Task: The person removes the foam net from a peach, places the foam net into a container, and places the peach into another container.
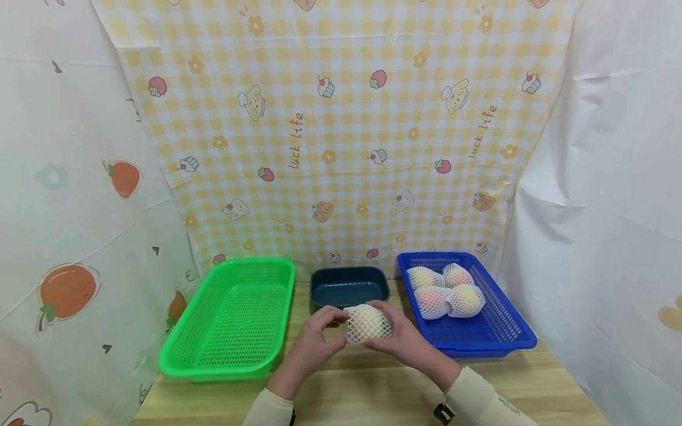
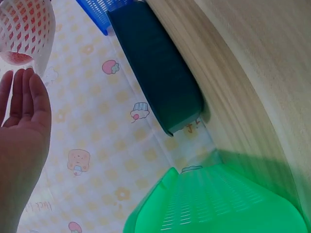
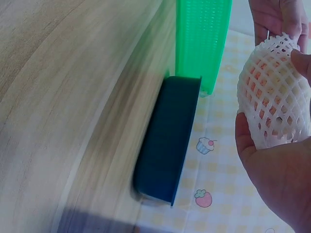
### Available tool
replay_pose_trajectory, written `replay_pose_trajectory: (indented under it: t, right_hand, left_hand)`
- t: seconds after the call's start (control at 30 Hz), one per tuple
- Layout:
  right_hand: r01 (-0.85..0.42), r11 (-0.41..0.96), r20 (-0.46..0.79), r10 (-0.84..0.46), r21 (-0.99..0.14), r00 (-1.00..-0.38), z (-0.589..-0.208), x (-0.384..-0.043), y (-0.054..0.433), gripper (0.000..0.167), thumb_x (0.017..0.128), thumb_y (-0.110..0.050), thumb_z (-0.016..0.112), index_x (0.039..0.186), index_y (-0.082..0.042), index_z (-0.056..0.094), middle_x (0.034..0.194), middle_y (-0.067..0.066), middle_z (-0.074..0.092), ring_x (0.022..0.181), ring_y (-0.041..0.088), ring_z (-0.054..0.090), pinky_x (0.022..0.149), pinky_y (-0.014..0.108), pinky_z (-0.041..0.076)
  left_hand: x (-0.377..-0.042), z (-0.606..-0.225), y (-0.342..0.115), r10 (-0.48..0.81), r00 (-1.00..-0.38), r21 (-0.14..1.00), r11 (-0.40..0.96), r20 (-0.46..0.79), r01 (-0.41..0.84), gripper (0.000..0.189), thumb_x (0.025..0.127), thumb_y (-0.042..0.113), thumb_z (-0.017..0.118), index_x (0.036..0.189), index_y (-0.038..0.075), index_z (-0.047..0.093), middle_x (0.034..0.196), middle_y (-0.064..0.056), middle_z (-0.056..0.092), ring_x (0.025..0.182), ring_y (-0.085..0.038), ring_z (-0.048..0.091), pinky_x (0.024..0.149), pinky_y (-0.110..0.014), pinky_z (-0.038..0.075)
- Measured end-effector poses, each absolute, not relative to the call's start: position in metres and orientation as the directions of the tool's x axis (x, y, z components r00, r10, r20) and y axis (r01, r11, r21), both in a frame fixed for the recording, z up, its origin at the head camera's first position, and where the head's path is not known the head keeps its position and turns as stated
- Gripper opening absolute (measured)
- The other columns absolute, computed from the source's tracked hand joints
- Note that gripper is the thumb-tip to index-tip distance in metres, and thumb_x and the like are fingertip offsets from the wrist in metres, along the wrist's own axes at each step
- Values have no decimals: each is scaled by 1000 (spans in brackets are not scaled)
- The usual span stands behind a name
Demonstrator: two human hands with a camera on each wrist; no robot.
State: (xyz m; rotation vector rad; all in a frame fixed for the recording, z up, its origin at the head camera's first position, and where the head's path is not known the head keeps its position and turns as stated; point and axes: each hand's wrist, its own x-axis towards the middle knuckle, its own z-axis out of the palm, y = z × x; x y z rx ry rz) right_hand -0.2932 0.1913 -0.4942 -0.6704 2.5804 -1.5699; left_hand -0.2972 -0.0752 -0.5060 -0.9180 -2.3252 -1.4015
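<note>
Currently, a netted fruit [image 1: 369,324], round and pale yellow with a reddish blush, is held up between the two hands, just near of the dark teal container [image 1: 348,294]. The right hand [image 1: 403,338] grasps it from the right, thumb on the near side and fingers round the far side. The left hand [image 1: 318,337] is at the left end of the white foam net, with fairly straight fingers in the left wrist view; whether it pinches the net, I cannot tell. To the left, a green basket [image 1: 242,319] sits on the wooden table [image 1: 367,393]. To the right is a blue basket [image 1: 490,331], with four more netted fruits [image 1: 465,300] clustered toward its far left part. Behind everything hangs a yellow checked cloth [image 1: 346,130], and both arms wear cream sleeves [image 1: 471,391].
</note>
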Motion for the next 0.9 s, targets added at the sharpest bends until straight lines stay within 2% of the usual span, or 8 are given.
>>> replay_pose_trajectory:
  t: [0.17,0.33,0.43,0.6,0.7,0.8,0.9]
  right_hand:
    - [-340,376,184,-393,-862,-901,-492,-290,190,76,97,-30,90,161,-23,50,156,14,52,121,28,60,90,34,58]
    - [-358,389,194,-401,-849,-896,-493,-289,189,80,96,-32,90,163,-18,48,157,12,50,122,28,58,91,33,57]
    - [-367,393,200,-405,-843,-892,-494,-290,189,80,96,-34,90,163,-20,48,157,11,50,123,28,58,91,33,57]
    - [-358,376,193,-410,-855,-891,-495,-288,188,80,95,-34,91,162,-25,48,155,10,50,121,28,58,89,33,60]
    - [-356,374,189,-414,-856,-890,-494,-286,186,81,95,-35,91,163,-24,48,156,10,49,120,28,59,88,33,60]
    - [-358,377,189,-416,-854,-889,-493,-285,185,80,95,-36,91,162,-26,48,156,10,50,119,28,60,88,33,60]
    - [-360,374,190,-420,-855,-887,-492,-285,185,79,95,-36,91,161,-29,49,156,9,50,119,28,60,88,33,60]
  left_hand:
    - [-297,-506,-75,408,-768,739,271,493,618,43,95,3,85,135,15,72,132,3,70,122,-21,69,102,-48,61]
    - [-296,-505,-74,425,-786,787,228,449,573,48,96,1,84,140,11,68,139,-1,66,129,-28,68,104,-37,60]
    - [-297,-505,-74,434,-790,809,198,434,553,49,96,-1,83,140,11,67,141,-4,65,131,-31,66,104,-32,59]
    - [-298,-507,-74,460,-800,850,160,385,501,54,93,-4,82,143,10,65,143,-8,61,134,-34,62,105,-47,60]
    - [-298,-509,-75,472,-804,866,148,362,477,57,93,-3,82,146,8,63,145,-11,59,135,-34,60,103,-48,61]
    - [-299,-509,-74,473,-805,868,151,357,473,59,93,-2,83,148,8,63,145,-11,59,134,-33,60,101,-44,62]
    - [-299,-509,-74,473,-807,872,147,353,467,60,93,-3,83,148,8,63,145,-11,59,133,-32,60,102,-51,61]
